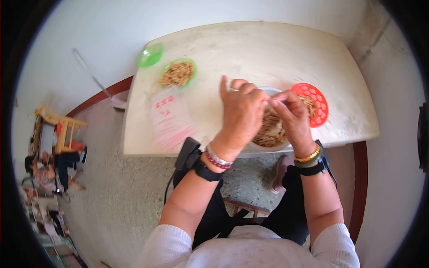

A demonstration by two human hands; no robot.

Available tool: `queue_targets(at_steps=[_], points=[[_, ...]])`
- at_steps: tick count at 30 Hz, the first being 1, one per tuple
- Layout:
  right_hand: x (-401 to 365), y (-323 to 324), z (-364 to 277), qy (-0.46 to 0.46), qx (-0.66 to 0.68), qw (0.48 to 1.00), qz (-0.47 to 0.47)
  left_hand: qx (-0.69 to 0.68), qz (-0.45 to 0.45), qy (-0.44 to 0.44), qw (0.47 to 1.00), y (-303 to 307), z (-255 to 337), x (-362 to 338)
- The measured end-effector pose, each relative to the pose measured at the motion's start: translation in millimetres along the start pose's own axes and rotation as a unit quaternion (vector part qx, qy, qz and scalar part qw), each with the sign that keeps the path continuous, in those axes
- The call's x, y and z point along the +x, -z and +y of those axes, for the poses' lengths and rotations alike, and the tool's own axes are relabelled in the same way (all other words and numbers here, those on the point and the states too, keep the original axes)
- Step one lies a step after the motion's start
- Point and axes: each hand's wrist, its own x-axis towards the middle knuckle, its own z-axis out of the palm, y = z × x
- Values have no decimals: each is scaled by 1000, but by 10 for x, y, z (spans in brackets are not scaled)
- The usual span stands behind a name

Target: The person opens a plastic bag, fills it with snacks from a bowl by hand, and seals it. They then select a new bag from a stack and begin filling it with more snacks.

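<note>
My left hand and my right hand meet over a white bowl of thin tan strips. Fingertips of both hands are pinched together above the bowl's far part; what lies between them is too small to make out. Right of the bowl, a red perforated plate bears more tan strips, partly behind my right hand. On the left, a green plate carries a heap of similar pieces. Below it lies a clear plastic bag with red printing.
An empty green bowl stands at the table's far left corner. Against the left wall leans a long-handled dustpan. Further left, a person sits near a wooden chair. A stool is between my legs.
</note>
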Motion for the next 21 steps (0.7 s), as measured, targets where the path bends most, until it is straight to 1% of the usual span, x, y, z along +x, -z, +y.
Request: queue_targets(at_steps=[3,5,9,12,17,19,21], points=[[-17,-51,-71,-20,45,999,-11,-17,-6,2,1000,-1,-20,-19],[-16,-45,-95,-31,52,998,-16,-27,-10,8,1000,9,-16,-25],[-33,-103,-146,2,36,999,-9,-26,-3,9,1000,16,-31,-29],[-24,-64,-135,-22,-16,999,-25,-21,-8,10,1000,26,-38,-53],[-14,-82,-130,-28,-4,999,-29,-23,-1,8,1000,24,-56,-73],[-16,-75,-132,-47,-58,997,-19,-27,-6,11,1000,29,-52,-78],[-11,-61,-111,-32,-65,997,-19,-22,-8,10,1000,40,-49,-78]])
